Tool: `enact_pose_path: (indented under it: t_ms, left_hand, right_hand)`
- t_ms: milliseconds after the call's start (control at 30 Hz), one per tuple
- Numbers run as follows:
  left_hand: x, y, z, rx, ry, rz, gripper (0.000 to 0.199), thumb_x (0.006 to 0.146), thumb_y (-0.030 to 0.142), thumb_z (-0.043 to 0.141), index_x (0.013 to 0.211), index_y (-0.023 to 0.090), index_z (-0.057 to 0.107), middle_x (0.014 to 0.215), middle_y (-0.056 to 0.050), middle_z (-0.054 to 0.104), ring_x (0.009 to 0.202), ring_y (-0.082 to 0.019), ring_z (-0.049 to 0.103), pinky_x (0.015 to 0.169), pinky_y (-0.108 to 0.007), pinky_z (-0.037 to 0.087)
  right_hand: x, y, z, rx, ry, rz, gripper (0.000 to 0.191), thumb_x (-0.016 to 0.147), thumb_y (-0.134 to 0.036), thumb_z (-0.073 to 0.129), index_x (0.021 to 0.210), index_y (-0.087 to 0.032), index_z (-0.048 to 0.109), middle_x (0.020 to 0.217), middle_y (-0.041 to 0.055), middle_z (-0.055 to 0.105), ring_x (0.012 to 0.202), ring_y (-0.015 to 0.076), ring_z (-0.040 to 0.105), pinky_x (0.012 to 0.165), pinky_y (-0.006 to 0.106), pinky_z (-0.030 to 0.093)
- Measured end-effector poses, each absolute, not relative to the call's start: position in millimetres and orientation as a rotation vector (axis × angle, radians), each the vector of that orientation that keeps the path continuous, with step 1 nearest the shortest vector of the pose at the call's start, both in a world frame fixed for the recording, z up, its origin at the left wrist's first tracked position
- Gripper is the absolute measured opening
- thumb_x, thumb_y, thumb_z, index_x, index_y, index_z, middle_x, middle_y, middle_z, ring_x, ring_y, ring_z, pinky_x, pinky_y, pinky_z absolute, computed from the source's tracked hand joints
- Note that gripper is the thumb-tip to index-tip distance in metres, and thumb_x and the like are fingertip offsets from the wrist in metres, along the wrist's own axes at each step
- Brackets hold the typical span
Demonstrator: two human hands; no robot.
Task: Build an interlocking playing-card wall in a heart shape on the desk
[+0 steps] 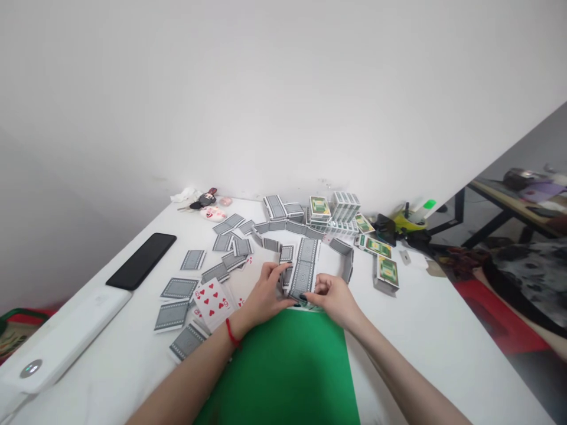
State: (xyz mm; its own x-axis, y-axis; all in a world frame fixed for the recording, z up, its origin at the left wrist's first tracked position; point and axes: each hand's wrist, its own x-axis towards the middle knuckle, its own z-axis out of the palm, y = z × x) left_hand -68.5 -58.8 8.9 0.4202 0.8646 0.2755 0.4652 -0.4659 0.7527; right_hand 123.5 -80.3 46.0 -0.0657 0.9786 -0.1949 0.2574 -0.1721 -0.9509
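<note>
Patterned grey-backed playing cards (305, 267) lie between my two hands, joined in a long strip. My left hand (266, 292) has its thumb and fingers at the near left end of these cards. My right hand (330, 298) pinches their near right corner, with dark nails showing. Beyond the hands, a curved chain of folded cards (295, 228) stands on the white table (328, 262). Left of my left hand, a six of hearts (213, 302) lies face up among scattered grey-backed cards (179, 288).
Stacked card boxes (345, 206) stand by the wall, with more boxes (387, 271) at right. A black phone (142, 261) and white device (71, 336) lie left. Keys (197, 205) sit at the back. A green sheet (292, 366) is nearest me. Another person's arm (509, 295) shows right.
</note>
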Motion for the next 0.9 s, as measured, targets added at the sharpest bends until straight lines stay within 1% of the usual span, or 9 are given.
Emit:
enact_pose_path:
  t_ms: [100, 167, 300, 433, 600, 700, 833, 900]
  left_hand:
    - [-67, -59, 8, 2.084, 1.136, 0.885, 0.078, 0.062, 0.030, 0.074, 0.129, 0.025, 0.033, 0.112, -0.008, 0.037, 0.104, -0.023, 0.043, 0.091, -0.040, 0.043]
    - [-66, -60, 7, 2.075, 1.142, 0.885, 0.079, 0.062, 0.031, 0.074, 0.129, 0.025, 0.033, 0.112, -0.007, 0.037, 0.103, -0.023, 0.044, 0.090, -0.039, 0.044]
    - [-62, -61, 6, 2.049, 1.138, 0.897, 0.079, 0.062, 0.032, 0.074, 0.129, 0.025, 0.034, 0.111, -0.007, 0.037, 0.102, -0.023, 0.045, 0.089, -0.039, 0.044]
    - [-59, -62, 7, 2.007, 1.174, 0.881, 0.086, 0.060, 0.032, 0.075, 0.132, 0.026, 0.029, 0.113, -0.007, 0.037, 0.102, -0.023, 0.046, 0.089, -0.040, 0.044]
    - [-60, -62, 7, 2.021, 1.158, 0.881, 0.086, 0.060, 0.028, 0.075, 0.132, 0.024, 0.028, 0.112, -0.007, 0.036, 0.102, -0.022, 0.045, 0.093, -0.040, 0.041]
    - [-60, -61, 5, 2.038, 1.155, 0.886, 0.085, 0.059, 0.027, 0.075, 0.131, 0.025, 0.030, 0.110, -0.006, 0.037, 0.102, -0.022, 0.045, 0.092, -0.040, 0.042]
    - [-61, -59, 3, 2.053, 1.163, 0.898, 0.086, 0.059, 0.032, 0.075, 0.132, 0.024, 0.031, 0.109, -0.006, 0.038, 0.100, -0.022, 0.046, 0.085, -0.038, 0.046]
    - [-61, -58, 3, 2.043, 1.179, 0.917, 0.087, 0.060, 0.033, 0.075, 0.134, 0.025, 0.029, 0.108, -0.006, 0.038, 0.096, -0.021, 0.047, 0.082, -0.037, 0.047]
  right_hand:
    - [123, -81, 45, -1.506, -1.402, 1.279, 0.027, 0.058, -0.025, 0.069, 0.054, -0.020, 0.042, 0.047, -0.0075, 0.044, 0.042, 0.0077, 0.037, 0.042, 0.020, 0.026]
    - [122, -81, 44, -1.520, -1.422, 1.272, 0.025, 0.058, -0.024, 0.068, 0.055, -0.020, 0.043, 0.048, -0.0073, 0.045, 0.043, 0.0081, 0.038, 0.043, 0.020, 0.027]
    - [120, -84, 47, -1.568, -1.494, 1.172, 0.020, 0.059, -0.025, 0.066, 0.057, -0.020, 0.047, 0.053, -0.0045, 0.052, 0.049, 0.0112, 0.046, 0.048, 0.021, 0.034]
    - [117, -89, 54, -1.603, -1.577, 1.034, 0.017, 0.061, -0.026, 0.065, 0.057, -0.019, 0.050, 0.056, -0.0015, 0.058, 0.056, 0.0148, 0.054, 0.052, 0.022, 0.038]
    - [113, -96, 56, -1.604, -1.634, 0.945, 0.009, 0.065, -0.024, 0.061, 0.062, -0.017, 0.057, 0.063, 0.0016, 0.064, 0.061, 0.0167, 0.058, 0.059, 0.024, 0.042]
    - [114, -95, 53, -1.603, -1.612, 0.975, 0.013, 0.065, -0.025, 0.062, 0.059, -0.017, 0.054, 0.060, 0.0007, 0.062, 0.058, 0.0150, 0.055, 0.055, 0.023, 0.040]
    - [119, -87, 52, -1.616, -1.513, 1.143, 0.026, 0.061, -0.030, 0.066, 0.054, -0.019, 0.044, 0.047, -0.0054, 0.046, 0.045, 0.0089, 0.042, 0.043, 0.019, 0.029]
    - [119, -83, 54, -1.550, -1.449, 1.250, 0.029, 0.062, -0.034, 0.065, 0.055, -0.019, 0.041, 0.046, -0.0071, 0.040, 0.043, 0.0074, 0.037, 0.042, 0.019, 0.029]
